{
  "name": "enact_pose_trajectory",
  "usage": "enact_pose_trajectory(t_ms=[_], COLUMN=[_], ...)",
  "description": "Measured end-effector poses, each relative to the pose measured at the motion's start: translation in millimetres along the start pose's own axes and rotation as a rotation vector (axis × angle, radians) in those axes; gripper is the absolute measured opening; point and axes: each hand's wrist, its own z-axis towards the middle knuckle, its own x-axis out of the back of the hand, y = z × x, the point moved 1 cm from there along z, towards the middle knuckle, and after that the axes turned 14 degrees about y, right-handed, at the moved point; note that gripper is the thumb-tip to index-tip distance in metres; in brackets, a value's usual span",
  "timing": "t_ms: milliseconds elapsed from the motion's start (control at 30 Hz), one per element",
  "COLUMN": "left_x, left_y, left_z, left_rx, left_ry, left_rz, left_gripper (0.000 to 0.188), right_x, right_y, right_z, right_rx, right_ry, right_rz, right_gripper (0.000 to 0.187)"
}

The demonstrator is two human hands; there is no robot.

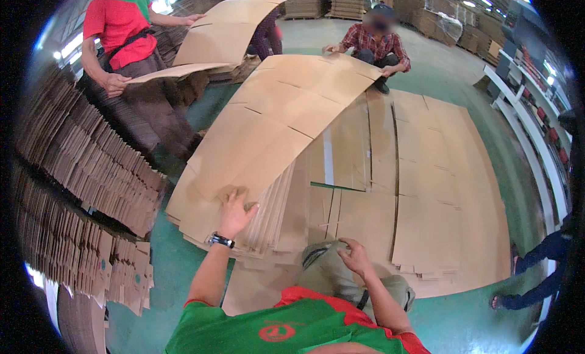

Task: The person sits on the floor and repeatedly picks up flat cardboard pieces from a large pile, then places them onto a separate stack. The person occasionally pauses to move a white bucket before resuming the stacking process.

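Observation:
A long brown cardboard sheet (262,122) with short cut slots stretches away from me and bows upward. My left hand (237,210) rests on its near end, fingers spread, with a dark watch on the wrist. Beneath the sheet lies a stack of more cardboard sheets (277,214), their edges fanned out. At the far end, a crouching person in a plaid shirt (373,44) holds the sheet's corners. Over my bent knee hovers my right hand (355,256), holding nothing, with thumb and fingers apart.
Another pile of slotted cardboard (445,189) lies to the right on the green floor (164,281). Tall stacks of folded cardboard (91,165) line the left. A person in red and green (125,25) holds another sheet there. A white railing (530,140) runs along the right.

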Motion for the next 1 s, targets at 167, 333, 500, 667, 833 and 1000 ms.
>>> enact_pose_trajectory(t_ms=[167,333,500,667,833,1000], left_x=[-2.9,-9.8,-15.4,-66.7,-137.4,-202.7], left_y=[32.3,108.4,161.1,146.6,123.9,134.8], left_z=[-14.7,-52.2,-105.0,-155.5,-161.0,-139.9], left_rx=[-0.046,-0.199,-0.231,0.402,1.388,1.232], left_ry=[-0.009,-0.075,-0.043,-0.509,-0.718,-0.694], left_rz=[-0.021,-0.157,-0.487,-1.045,-1.620,-1.647], left_gripper=[0.056,0.050,0.046,0.043,0.065,0.072], right_x=[-37.1,-80.5,-70.2,51.9,160.4,215.9], right_y=[-62.7,-128.2,-106.4,-6.7,59.0,105.9], right_z=[58.3,101.2,100.2,70.4,26.6,-23.0], right_rx=[-0.086,-0.582,-0.461,-0.550,-0.603,-0.683], right_ry=[-0.135,-0.224,0.135,0.197,0.186,0.198], right_rz=[0.337,0.796,0.828,0.834,0.844,0.858], right_gripper=[0.056,0.056,0.041,0.047,0.047,0.048])
